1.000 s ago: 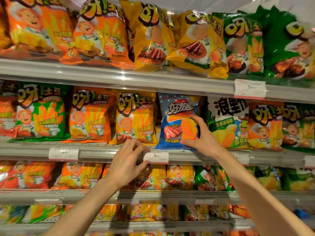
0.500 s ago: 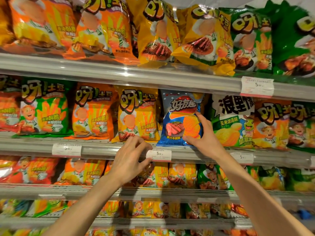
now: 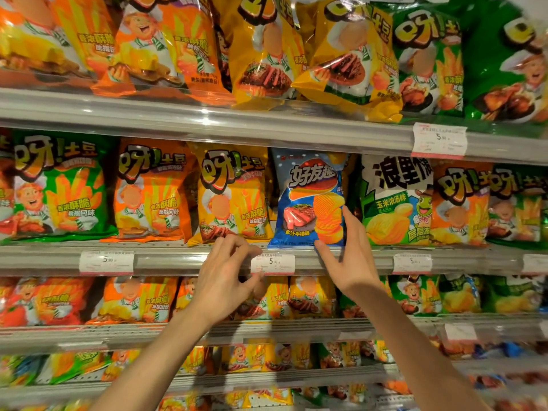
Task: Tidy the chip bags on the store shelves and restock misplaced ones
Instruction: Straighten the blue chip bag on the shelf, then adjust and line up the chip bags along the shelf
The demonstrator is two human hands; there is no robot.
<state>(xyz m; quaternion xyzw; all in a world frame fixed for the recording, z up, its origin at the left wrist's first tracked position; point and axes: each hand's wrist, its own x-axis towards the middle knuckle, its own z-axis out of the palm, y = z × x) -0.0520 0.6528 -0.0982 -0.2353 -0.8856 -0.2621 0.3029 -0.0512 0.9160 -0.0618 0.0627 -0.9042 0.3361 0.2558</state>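
A blue chip bag [image 3: 305, 197] stands upright on the middle shelf [image 3: 166, 259], between a yellow bag [image 3: 234, 194] and a white-and-green bag [image 3: 394, 200]. My right hand [image 3: 353, 262] pinches its lower right corner, with the thumb under the bottom edge and the fingers up the right side. My left hand [image 3: 222, 280] hovers in front of the shelf rail, just left of a price tag [image 3: 272, 264]. Its fingers are curled and apart, holding nothing.
Orange, yellow and green chip bags fill the top shelf [image 3: 207, 120] and the two shelves below. Bags pack the middle row edge to edge. Price tags hang along the rails, one large tag [image 3: 439, 140] at upper right.
My right hand has slid down from the blue bag's front to its lower right corner. The bag has settled a little straighter. My left hand has stayed by the price tag.
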